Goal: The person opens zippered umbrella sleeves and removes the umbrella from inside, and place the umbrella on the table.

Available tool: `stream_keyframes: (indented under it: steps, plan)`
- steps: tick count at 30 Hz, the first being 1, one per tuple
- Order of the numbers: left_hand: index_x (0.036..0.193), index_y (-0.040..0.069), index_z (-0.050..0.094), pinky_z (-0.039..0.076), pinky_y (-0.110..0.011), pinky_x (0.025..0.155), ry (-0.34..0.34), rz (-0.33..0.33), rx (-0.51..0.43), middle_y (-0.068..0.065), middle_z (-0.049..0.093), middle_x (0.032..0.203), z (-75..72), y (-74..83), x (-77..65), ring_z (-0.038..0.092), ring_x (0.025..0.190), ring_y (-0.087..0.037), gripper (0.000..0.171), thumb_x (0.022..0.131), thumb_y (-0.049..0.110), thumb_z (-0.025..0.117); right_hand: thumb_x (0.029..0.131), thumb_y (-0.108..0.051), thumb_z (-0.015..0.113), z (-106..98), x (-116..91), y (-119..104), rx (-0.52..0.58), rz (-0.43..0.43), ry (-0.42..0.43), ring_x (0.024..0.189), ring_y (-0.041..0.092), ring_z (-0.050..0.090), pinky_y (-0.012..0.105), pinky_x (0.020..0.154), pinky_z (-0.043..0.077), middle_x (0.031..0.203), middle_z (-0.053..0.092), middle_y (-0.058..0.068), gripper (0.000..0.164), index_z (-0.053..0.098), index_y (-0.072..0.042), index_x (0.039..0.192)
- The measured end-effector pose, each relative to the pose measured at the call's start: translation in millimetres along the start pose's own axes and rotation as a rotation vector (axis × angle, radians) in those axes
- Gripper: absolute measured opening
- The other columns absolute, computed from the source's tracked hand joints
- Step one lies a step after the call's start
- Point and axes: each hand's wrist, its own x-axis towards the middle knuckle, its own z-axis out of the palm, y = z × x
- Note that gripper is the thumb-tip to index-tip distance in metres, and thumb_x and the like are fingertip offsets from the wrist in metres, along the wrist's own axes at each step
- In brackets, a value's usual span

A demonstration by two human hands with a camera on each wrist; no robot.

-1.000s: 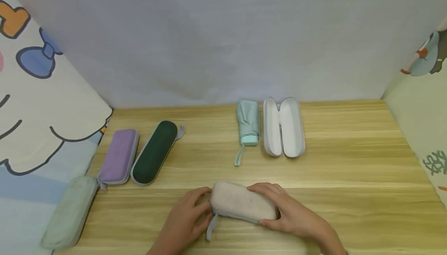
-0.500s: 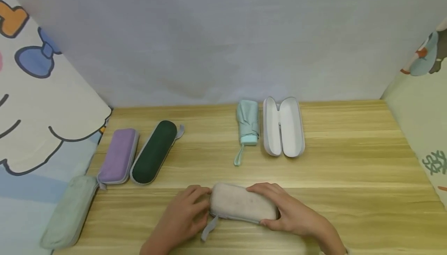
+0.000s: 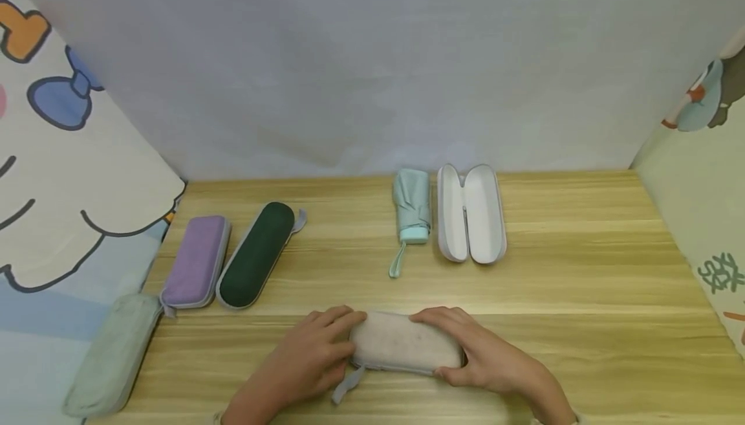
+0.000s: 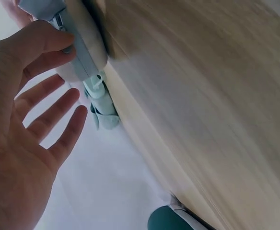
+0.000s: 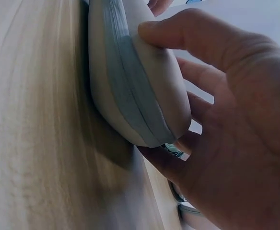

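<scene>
A beige zip-up glasses case (image 3: 401,344) lies closed at the front of the table, with a grey pull strap (image 3: 347,386) hanging off its front left corner. My right hand (image 3: 491,354) grips its right end, thumb on the near side and fingers over the far side. At the left end, my left hand (image 3: 308,354) holds the corner, with one fingertip on top. Seen from the left wrist, thumb and forefinger meet at the grey zip band (image 4: 80,45) while the other fingers spread apart. The right wrist view shows the zip band (image 5: 130,86) running closed around the right end.
Behind stand a folded mint umbrella (image 3: 412,205) and an open glasses case (image 3: 484,218) with white lining. To the left lie a dark green case (image 3: 259,257), a purple case (image 3: 194,260) and a pale green case (image 3: 113,357) over the table's left edge.
My left hand has shifted forward over the case's left end. That end has turned slightly toward the front, and the strap has swung left. My right hand keeps its grip.
</scene>
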Motion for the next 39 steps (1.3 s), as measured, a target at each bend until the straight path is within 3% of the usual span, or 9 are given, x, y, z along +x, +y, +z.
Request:
stream_keyframes:
  steps: [8, 18, 28, 39]
  plan:
    - [0.073, 0.023, 0.07, 0.059, -0.041, 0.093, 0.003, 0.046, -0.04, -0.005, 0.066, 0.129, -1.6, 7.7, 5.3, 0.06, 0.127, -0.026, 0.014, 0.072, 0.018, 0.083, 0.08, -0.016, 0.083, -3, 0, -2, -0.031, -0.036, 0.007, 0.133, 0.014, 0.052, 0.034, 0.103, 0.049, 0.15, 0.055, -0.009, 0.081, 0.049, -0.026, 0.152]
    - [0.077, 0.025, 0.07, 0.054, -0.038, 0.099, -0.066, 0.065, -0.048, 0.005, 0.056, 0.108, -5.5, 14.8, 9.7, 0.059, 0.118, -0.019, 0.018, 0.077, 0.021, 0.088, 0.071, -0.007, 0.077, -3, 1, -3, -0.086, -0.052, 0.026, 0.136, 0.018, 0.051, 0.044, 0.108, 0.048, 0.149, 0.056, -0.011, 0.086, 0.051, -0.025, 0.151]
    - [0.076, 0.025, 0.07, 0.053, -0.034, 0.101, -0.067, 0.084, -0.061, 0.006, 0.054, 0.104, -1.8, 14.8, 11.0, 0.057, 0.114, -0.017, 0.021, 0.076, 0.023, 0.091, 0.069, -0.002, 0.076, -3, 0, -5, -0.103, -0.054, 0.037, 0.135, 0.019, 0.05, 0.047, 0.107, 0.047, 0.147, 0.058, -0.012, 0.087, 0.052, -0.026, 0.149]
    - [0.072, 0.021, 0.064, 0.054, -0.029, 0.095, -0.069, 0.088, -0.162, 0.005, 0.056, 0.111, -2.2, 11.3, 13.1, 0.056, 0.11, -0.012, 0.026, 0.073, 0.003, 0.082, 0.067, 0.004, 0.075, -5, 1, -6, -0.073, -0.087, 0.03, 0.134, 0.021, 0.051, 0.046, 0.107, 0.047, 0.144, 0.06, -0.011, 0.086, 0.055, -0.026, 0.145]
